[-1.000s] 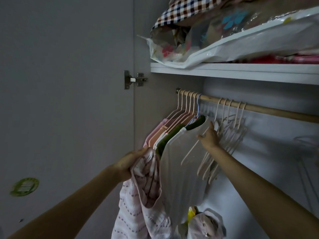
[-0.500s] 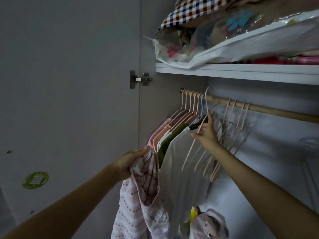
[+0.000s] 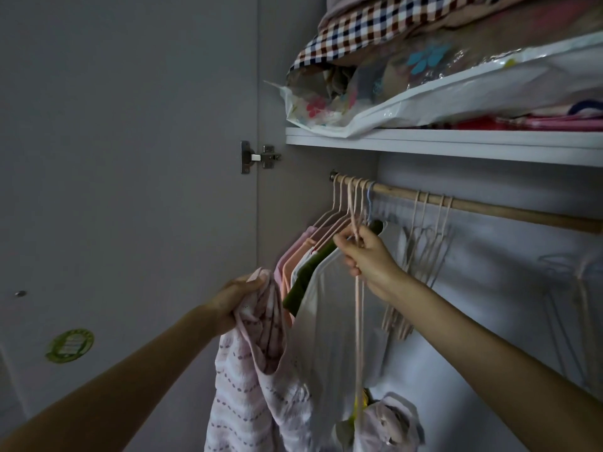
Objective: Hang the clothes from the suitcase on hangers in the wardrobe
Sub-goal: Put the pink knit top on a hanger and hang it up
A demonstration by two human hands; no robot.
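Pink striped garment [image 3: 257, 370] bunched in the left hand [image 3: 233, 300], pale hanger [image 3: 359, 288] pinched in the right hand [image 3: 365, 256].

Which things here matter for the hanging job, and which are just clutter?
Job: pink garment in left hand; hanger in right hand; rail; spare hangers.
Clutter: bedding bag; shelf; green sticker; hinge.

Pink top [image 3: 257, 363] w/ purple dashed stripes; pale pink hanger [image 3: 359, 308]; green [image 3: 306, 272] & white [image 3: 329, 321] shirts; wood-tan rail [image 3: 489, 207]; checked blanket [image 3: 375, 31]; green sticker [image 3: 69, 345].
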